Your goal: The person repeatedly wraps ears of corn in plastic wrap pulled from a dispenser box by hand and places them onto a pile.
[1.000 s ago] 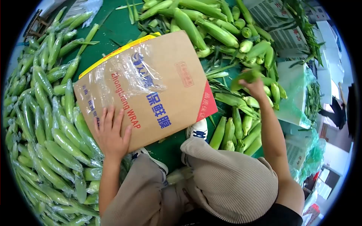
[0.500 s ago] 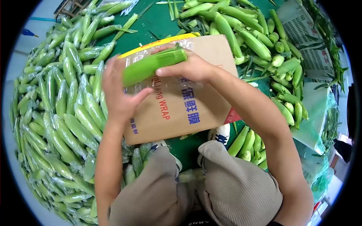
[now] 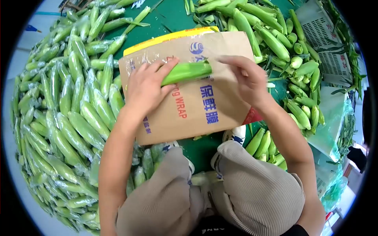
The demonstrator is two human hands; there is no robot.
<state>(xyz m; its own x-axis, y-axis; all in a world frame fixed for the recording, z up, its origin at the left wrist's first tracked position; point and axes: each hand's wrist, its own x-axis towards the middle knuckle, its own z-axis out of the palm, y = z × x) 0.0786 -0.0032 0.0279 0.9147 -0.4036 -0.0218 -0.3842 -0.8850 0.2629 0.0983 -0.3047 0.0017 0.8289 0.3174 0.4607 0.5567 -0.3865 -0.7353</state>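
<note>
Over cardboard, corn ear held under left fingers, right fingers (blurred) loose nearby

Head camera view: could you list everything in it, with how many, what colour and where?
Corn ear: one, green, over the box
Cardboard box: one, brown, before the person
Printed strip: one, yellow, box's far edge
Film-wrapped corn: many, green, left
Unwrapped corn: many, green, right; several near one shoe
Crate: one, pale, far right
Floor: green, beneath
Shoes: two, white and dark, below box
Trousers: one pair, beige, bottom
Left hand: one, bare, gripping the ear
Right hand: one, bare, blurred, near box's right side
</note>
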